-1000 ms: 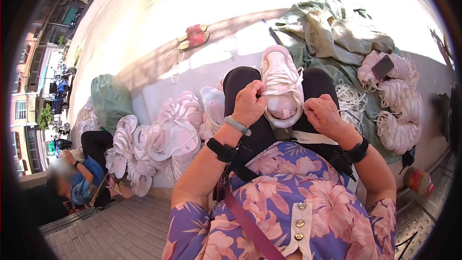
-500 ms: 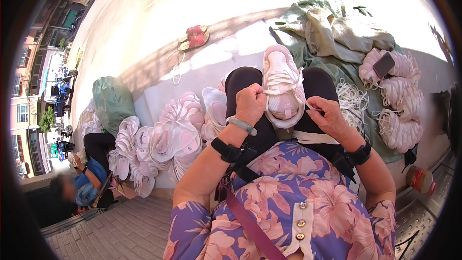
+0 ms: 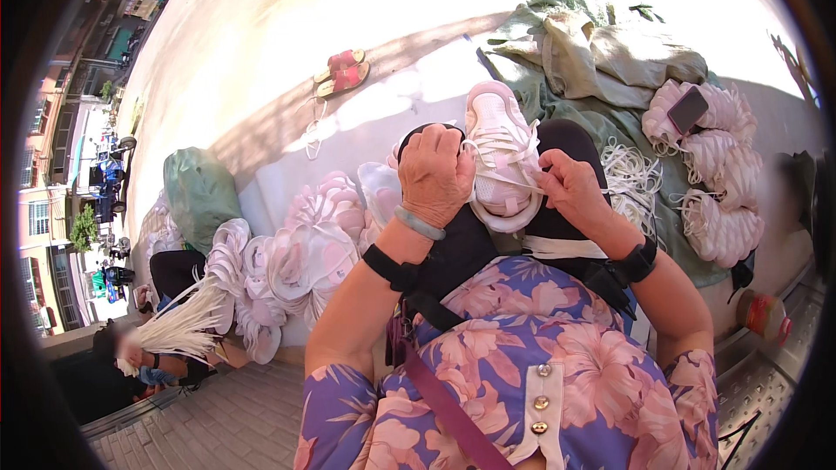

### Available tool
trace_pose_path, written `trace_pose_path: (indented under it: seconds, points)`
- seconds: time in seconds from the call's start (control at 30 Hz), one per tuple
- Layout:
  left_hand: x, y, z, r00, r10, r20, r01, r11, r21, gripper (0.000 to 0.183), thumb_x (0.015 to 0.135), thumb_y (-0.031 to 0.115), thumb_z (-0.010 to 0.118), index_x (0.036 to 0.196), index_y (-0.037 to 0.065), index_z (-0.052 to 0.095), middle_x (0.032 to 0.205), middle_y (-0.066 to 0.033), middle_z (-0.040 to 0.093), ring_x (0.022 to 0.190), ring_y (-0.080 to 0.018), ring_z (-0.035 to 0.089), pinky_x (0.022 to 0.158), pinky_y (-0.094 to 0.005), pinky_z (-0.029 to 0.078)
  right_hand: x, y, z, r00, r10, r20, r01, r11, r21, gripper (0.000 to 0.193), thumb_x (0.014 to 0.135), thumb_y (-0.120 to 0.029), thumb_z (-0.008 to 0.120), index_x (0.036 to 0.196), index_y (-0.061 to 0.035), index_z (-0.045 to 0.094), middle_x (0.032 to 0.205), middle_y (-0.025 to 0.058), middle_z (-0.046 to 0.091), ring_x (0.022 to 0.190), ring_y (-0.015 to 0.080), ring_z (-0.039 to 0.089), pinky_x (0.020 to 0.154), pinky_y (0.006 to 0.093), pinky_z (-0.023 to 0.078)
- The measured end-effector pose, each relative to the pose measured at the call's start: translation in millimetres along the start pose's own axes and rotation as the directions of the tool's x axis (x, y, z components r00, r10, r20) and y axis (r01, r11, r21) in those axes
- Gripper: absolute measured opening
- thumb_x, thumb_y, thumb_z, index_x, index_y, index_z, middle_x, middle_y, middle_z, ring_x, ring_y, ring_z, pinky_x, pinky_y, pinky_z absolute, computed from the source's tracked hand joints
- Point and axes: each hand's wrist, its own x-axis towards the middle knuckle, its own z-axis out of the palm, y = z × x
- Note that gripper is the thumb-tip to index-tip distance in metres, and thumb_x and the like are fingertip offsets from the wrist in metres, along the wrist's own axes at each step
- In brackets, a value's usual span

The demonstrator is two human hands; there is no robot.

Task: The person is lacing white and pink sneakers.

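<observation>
Left hand: curled, grip unclear | right hand: pinching thin white shoelace | pink-and-white mesh sneaker: laced (between both)

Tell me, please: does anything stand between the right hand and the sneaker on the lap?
Nothing visible stands between them: the right hand is close beside the pink-and-white sneaker, its fingers apparently pinching a white shoelace leading from it.

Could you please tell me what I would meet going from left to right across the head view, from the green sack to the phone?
Green sack, red sandals, left hand, pink-and-white sneaker, right hand, heap of white laces, phone.
</observation>
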Motion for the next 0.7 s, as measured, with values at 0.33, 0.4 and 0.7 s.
trace_pose_path:
  seconds: [0.33,0.4,0.7]
  points:
    - [-18,41,34,0.993,0.091,0.069,-0.089,0.996,-0.024,0.019,0.067,0.015,0.06,0.084,0.008,0.064,0.108,-0.0121,0.055,0.108,-0.0336,0.045,0.093,-0.0515,0.027,6,-23,10,0.975,-0.217,-0.052,0.179,0.899,-0.4,0.023,0.074,-0.018,0.059,0.09,-0.0026,0.052,0.076,0.0143,0.057,0.068,0.0316,0.058,0.057,0.04,0.046]
    - [-19,41,37,0.993,0.053,0.102,-0.056,0.998,0.029,0.019,0.068,0.017,0.06,0.084,0.009,0.065,0.113,-0.0116,0.054,0.112,-0.0332,0.043,0.095,-0.0553,0.023,6,-20,12,0.977,-0.209,-0.039,0.172,0.884,-0.434,0.021,0.074,-0.017,0.058,0.088,-0.0021,0.052,0.078,0.0148,0.056,0.069,0.0321,0.058,0.058,0.0401,0.046]
    - [-18,44,55,0.998,-0.027,0.053,0.026,0.999,0.019,0.012,0.07,0.018,0.06,0.074,0.007,0.063,0.117,-0.0121,0.053,0.116,-0.0337,0.04,0.096,-0.0589,0.02,11,-15,13,0.961,-0.267,-0.072,0.231,0.918,-0.323,0.013,0.074,-0.013,0.054,0.081,-0.0013,0.054,0.076,0.0157,0.055,0.07,0.0331,0.057,0.063,0.0411,0.046]
